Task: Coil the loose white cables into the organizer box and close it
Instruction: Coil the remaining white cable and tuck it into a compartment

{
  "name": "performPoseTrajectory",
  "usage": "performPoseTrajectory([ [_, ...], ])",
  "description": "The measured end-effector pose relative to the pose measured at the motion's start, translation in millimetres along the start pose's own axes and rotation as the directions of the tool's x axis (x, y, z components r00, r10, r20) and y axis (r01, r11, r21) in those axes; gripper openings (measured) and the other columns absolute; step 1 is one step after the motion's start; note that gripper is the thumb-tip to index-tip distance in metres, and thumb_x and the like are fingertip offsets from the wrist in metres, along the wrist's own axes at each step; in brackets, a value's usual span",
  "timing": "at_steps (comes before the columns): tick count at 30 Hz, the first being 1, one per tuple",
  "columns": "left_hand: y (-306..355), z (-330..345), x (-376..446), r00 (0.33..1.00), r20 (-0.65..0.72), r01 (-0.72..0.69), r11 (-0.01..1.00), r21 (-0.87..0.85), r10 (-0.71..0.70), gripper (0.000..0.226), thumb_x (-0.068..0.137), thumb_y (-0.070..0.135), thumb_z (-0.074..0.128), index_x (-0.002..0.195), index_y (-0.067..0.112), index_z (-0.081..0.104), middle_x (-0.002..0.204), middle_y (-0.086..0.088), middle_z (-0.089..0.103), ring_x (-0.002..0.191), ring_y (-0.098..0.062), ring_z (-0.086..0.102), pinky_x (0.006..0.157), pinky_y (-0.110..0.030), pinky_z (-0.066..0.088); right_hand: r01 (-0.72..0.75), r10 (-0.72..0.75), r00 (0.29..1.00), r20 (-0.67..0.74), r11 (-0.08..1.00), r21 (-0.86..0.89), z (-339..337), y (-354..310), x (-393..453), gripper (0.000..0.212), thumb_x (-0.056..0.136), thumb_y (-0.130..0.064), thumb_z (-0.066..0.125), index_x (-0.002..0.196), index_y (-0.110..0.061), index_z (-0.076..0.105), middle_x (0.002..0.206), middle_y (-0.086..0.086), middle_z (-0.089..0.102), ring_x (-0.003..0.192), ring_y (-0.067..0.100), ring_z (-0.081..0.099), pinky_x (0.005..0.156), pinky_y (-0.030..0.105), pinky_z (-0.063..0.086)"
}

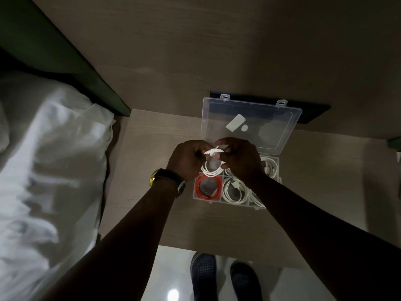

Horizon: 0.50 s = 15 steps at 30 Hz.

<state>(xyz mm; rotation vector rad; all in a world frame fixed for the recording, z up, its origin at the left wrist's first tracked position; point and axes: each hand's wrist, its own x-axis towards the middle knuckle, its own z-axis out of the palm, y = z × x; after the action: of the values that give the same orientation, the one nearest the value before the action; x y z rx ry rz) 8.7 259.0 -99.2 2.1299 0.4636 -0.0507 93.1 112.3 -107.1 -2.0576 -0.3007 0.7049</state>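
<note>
Both grips pinch the white cable (212,164) coil at its top, left hand (187,158) and right hand (239,158). Light, springy; hold crossing strands. Box (196,195) below.

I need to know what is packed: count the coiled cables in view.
4 visible: white coil in both hands; orange coil, near-left compartment; white coil, near-middle; white coil, far-right. The right forearm may hide more.
</note>
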Motion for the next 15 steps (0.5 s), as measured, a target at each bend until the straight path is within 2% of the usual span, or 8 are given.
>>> performPoseTrajectory([
  [2, 2.7, 0.1, 3.5, 1.000, -0.012, -0.025, 0.998, 0.060, 0.026, 0.017, 0.077, 0.011, 0.070, 0.092, 0.014, 0.076, 0.088, -0.006, 0.067, 0.084, -0.021, 0.062, 0.073, -0.023, 0.047, 0.032, -0.034, 0.999, -0.020, 0.997, -0.076, 2.6, 0.1, -0.3, 0.018, 0.081, -0.018, 0.076, 0.098, -0.023, 0.077, 0.083, 0.001, 0.080, 0.053, 0.005, 0.071, 0.056, 0.018, 0.056],
  [4, 3.5, 0.3, 5.9, 0.999, -0.012, -0.034, 0.996, 0.088, 0.035, 0.023, 0.072, 0.022, 0.066, 0.089, 0.012, 0.077, 0.086, -0.012, 0.066, 0.081, -0.025, 0.061, 0.074, -0.031, 0.049, 0.070, -0.073, 0.997, -0.021, 0.987, -0.146, 5.2, 0.7, -1.9, 0.015, 0.084, -0.014, 0.073, 0.098, -0.017, 0.077, 0.088, 0.005, 0.079, 0.062, 0.012, 0.074, 0.068, 0.029, 0.061],
  [6, 0.9, 3.5, 6.7, 0.999, -0.018, -0.047, 0.991, 0.124, 0.049, 0.022, 0.075, 0.021, 0.063, 0.090, 0.012, 0.078, 0.086, -0.014, 0.069, 0.080, -0.028, 0.064, 0.074, -0.037, 0.052, 0.098, -0.103, 0.995, -0.013, 0.972, -0.213, 8.2, 0.3, -3.6, 0.010, 0.085, -0.010, 0.071, 0.094, -0.011, 0.073, 0.095, 0.010, 0.076, 0.077, 0.025, 0.074, 0.079, 0.043, 0.059],
  [7, -0.4, 6.1, 6.3, 0.998, -0.037, -0.052, 0.988, 0.148, 0.058, 0.018, 0.079, 0.017, 0.065, 0.092, 0.013, 0.078, 0.087, -0.013, 0.070, 0.082, -0.028, 0.065, 0.074, -0.039, 0.053, 0.117, -0.123, 0.992, -0.010, 0.965, -0.233, 9.2, -0.3, -3.7, 0.006, 0.085, -0.010, 0.071, 0.088, -0.014, 0.069, 0.097, 0.012, 0.073, 0.081, 0.029, 0.072, 0.080, 0.044, 0.058],
  [9, -1.9, 12.1, 4.0, 0.993, -0.084, -0.066, 0.983, 0.170, 0.081, 0.019, 0.085, 0.020, 0.066, 0.101, 0.013, 0.074, 0.094, -0.011, 0.072, 0.087, -0.027, 0.066, 0.079, -0.041, 0.054, 0.138, -0.149, 0.988, -0.025, 0.955, -0.261, 10.8, 0.0, -1.8, 0.014, 0.087, -0.012, 0.071, 0.084, -0.022, 0.061, 0.099, 0.010, 0.068, 0.084, 0.029, 0.070, 0.078, 0.037, 0.056],
  [11, -2.5, 16.3, 0.2, 0.988, -0.133, -0.053, 0.980, 0.191, 0.079, 0.023, 0.087, 0.023, 0.062, 0.107, 0.012, 0.067, 0.096, -0.009, 0.073, 0.089, -0.026, 0.065, 0.081, -0.042, 0.053, 0.176, -0.194, 0.981, -0.028, 0.936, -0.305, 11.9, 1.5, -2.0, 0.009, 0.090, -0.012, 0.066, 0.098, -0.013, 0.065, 0.104, 0.008, 0.067, 0.093, 0.026, 0.070, 0.078, 0.030, 0.052],
  [12, -3.7, 17.2, -1.7, 0.983, -0.160, -0.052, 0.977, 0.208, 0.087, 0.021, 0.087, 0.022, 0.060, 0.104, 0.012, 0.067, 0.094, -0.008, 0.072, 0.087, -0.026, 0.065, 0.079, -0.041, 0.053, 0.201, -0.220, 0.975, -0.016, 0.917, -0.344, 11.9, 2.2, -2.8, 0.011, 0.091, -0.011, 0.064, 0.102, -0.008, 0.065, 0.104, 0.009, 0.067, 0.096, 0.026, 0.069, 0.079, 0.029, 0.051],
  [15, -11.4, 17.2, -8.5, 0.977, -0.167, -0.091, 0.967, 0.236, 0.132, 0.019, 0.086, 0.015, 0.061, 0.102, 0.012, 0.072, 0.098, -0.010, 0.072, 0.091, -0.025, 0.065, 0.082, -0.035, 0.052, 0.237, -0.263, 0.964, -0.032, 0.908, -0.346, 11.2, 6.6, -3.9, 0.014, 0.093, -0.011, 0.059, 0.103, -0.005, 0.067, 0.103, 0.012, 0.068, 0.095, 0.029, 0.068, 0.080, 0.031, 0.052],
])
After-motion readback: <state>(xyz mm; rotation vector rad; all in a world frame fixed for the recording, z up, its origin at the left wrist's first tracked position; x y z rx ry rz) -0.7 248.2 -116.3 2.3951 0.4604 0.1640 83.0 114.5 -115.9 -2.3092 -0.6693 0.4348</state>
